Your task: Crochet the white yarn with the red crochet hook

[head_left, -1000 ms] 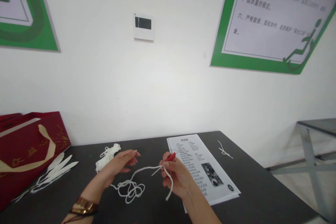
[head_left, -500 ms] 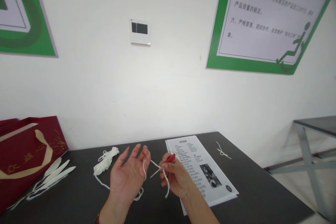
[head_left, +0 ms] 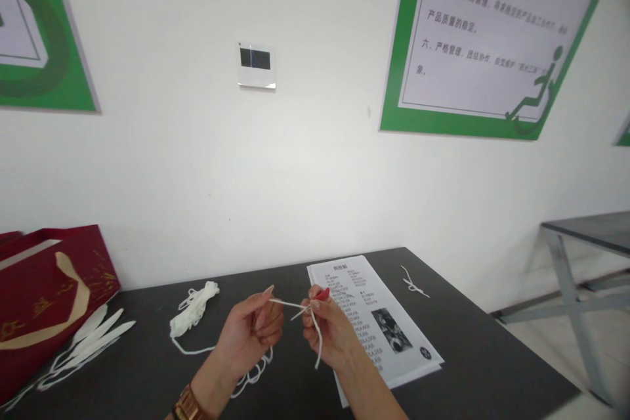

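While the left hand [head_left: 252, 329] pinches white yarn [head_left: 288, 303], the right hand [head_left: 331, 331] grips a red-handled tool [head_left: 323, 294].
The yarn runs straight between them above the bench [head_left: 472, 367].

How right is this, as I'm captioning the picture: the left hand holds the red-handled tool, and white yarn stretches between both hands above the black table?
One slip: the right hand, not the left hand, holds the red-handled tool, as the head view shows. The rest stands: white yarn stretches between both hands above the black table.
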{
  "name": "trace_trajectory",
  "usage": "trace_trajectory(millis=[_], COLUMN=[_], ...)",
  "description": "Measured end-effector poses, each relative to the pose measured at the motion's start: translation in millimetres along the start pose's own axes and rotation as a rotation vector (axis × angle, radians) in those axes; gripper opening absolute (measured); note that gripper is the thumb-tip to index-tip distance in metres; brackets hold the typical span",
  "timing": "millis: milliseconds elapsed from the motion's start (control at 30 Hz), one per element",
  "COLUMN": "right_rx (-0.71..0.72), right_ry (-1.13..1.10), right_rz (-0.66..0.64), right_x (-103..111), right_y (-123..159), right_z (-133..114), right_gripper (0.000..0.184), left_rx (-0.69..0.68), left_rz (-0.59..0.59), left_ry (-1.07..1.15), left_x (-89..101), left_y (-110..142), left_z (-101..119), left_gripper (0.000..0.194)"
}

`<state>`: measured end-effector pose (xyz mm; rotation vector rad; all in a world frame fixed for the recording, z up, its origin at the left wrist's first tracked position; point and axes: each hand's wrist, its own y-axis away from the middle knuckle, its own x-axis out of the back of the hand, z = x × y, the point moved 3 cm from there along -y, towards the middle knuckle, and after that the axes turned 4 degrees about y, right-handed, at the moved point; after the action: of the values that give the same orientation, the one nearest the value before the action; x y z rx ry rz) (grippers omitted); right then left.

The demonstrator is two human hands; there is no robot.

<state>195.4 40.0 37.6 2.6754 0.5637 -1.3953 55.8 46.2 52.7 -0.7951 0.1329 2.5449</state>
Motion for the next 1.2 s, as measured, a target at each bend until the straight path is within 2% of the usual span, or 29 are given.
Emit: trace_trajectory(millis=[100,200,267,433,533,667,900,1033,1200], right_rx=[0.029,0.106,0.161,0.252,0.248,0.23,0.182,0.171,0.194], right_ry=[0.049,0.087,0.122,0.301,0.326,0.285,0.225,0.142,0.184], right_rz=[-0.015,0.011,0.045,0.147,0.162,0.166,0.142,0.178,0.18], right_x=[-1,0,0,-3,-4,-3,-5,-4,-4], right_y=[-1,-2,-3,-3,-3,-4,-3,-4,-5], right_z=[2,0,-2,0,6,10,14,15,14], right_gripper=[0.019,0.015,0.013,0.016,0.014,0.011,0.01,0.015,0.015], left_rx=[0.034,0.042,0.01,-0.14,-0.206,-0.293,-0.267,-0.286,-0.28], left_rz=[0.009,0.008,0.02,0.178,0.288,0.36,0.368,0.393,0.348], left_ry=[0.084,0.137,0.081,-0.23,-0.288,-0.309,-0.375,-0.39,-0.337], left_x=[-8.4,-18.1,-22.4,-25.8,-23.7,-18.4,-13.7,-11.8,-12.2], left_y=[-2,-4,-5,-3,-2,0,2,4,5], left_z=[-4,-8,-8,-5,-5,-6,-3,-1,-1], left_gripper=[0.018,0.05,0.057,0.062,0.068,0.066,0.066,0.071,0.077])
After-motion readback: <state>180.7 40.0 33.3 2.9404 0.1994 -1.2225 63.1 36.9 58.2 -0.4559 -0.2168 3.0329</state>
